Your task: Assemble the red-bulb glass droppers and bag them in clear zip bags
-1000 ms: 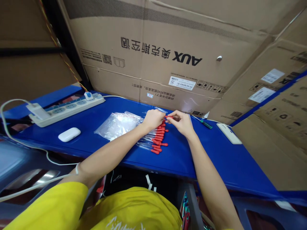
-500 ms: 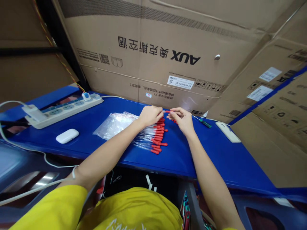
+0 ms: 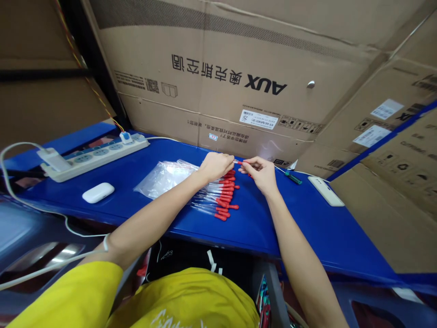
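Between my two hands is a dropper with a red rubber bulb (image 3: 240, 162), held level above the table. My left hand (image 3: 217, 166) pinches the clear tube side, and most of that tube is hidden by the fingers. With fingertips closed, my right hand (image 3: 261, 173) grips the red bulb end. Below my left hand lies a row of droppers (image 3: 223, 198), clear tubes to the left and red bulbs to the right. A bit of red also shows under my right fingers. Left of the row rests a clear plastic bag (image 3: 164, 177), partly behind my left forearm.
On the blue table (image 3: 252, 228) are a white earbud case (image 3: 98, 193), a power strip (image 3: 99, 155) with a plugged-in charger, a green-handled screwdriver (image 3: 292, 177) and a pale phone-like slab (image 3: 326, 191). Cardboard sheets (image 3: 153, 114) wall the back and right. A white cable crosses my left arm.
The view has shifted slightly. Both hands keep their pinch on the dropper, and slightly more of the red bulb's neck shows between them. The droppers on the table have not moved.
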A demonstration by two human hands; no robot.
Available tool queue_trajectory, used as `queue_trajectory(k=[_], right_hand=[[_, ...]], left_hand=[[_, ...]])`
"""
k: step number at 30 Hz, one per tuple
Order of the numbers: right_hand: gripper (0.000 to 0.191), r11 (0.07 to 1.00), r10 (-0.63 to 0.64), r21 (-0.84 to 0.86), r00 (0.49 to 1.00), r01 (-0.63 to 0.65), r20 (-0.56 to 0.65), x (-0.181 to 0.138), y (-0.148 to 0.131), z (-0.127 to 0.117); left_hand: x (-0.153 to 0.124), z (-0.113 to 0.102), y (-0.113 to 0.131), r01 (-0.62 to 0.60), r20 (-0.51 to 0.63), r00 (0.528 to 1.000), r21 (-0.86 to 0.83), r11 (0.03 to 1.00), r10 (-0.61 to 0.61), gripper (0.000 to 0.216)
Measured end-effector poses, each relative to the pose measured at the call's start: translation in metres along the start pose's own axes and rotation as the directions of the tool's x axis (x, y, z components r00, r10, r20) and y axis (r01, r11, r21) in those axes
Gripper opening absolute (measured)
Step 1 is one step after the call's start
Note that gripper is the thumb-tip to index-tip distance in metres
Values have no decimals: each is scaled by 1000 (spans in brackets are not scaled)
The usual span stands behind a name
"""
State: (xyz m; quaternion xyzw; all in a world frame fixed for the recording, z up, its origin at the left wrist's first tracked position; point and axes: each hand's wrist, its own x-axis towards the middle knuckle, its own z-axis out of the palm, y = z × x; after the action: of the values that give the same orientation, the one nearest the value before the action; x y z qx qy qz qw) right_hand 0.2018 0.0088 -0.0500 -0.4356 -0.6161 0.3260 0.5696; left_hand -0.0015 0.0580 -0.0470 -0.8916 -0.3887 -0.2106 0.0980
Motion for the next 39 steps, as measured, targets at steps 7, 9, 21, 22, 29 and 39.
queue_trajectory(k=[7,9,21,22,29,39], right_hand=[[43,1000,-17,-26,1000,17,-3,0,1,2],[42,999,-21,-25,1000,21,-1,0,1,2],[42,998,-51,-37,998,50,-43,-2,-3,4],[42,998,-57,-37,997,56,-53,-1,-4,3],[47,999,-24,-31,999,23,-31,-2,-1,5],[47,999,-41,-29,998,40,-49,-3,0,7]], left_hand=[[0,-1,2,17,-5,1000,28,999,-17,39],[0,-2,3,25,7,1000,23,999,-25,39],[3,-7,10,62,-10,998,-12,998,-62,41],[4,-9,11,69,-8,998,-13,998,-69,41],[1,-15,12,59,56,997,3,998,-59,41],[1,-15,12,40,75,996,-16,999,-38,40]])
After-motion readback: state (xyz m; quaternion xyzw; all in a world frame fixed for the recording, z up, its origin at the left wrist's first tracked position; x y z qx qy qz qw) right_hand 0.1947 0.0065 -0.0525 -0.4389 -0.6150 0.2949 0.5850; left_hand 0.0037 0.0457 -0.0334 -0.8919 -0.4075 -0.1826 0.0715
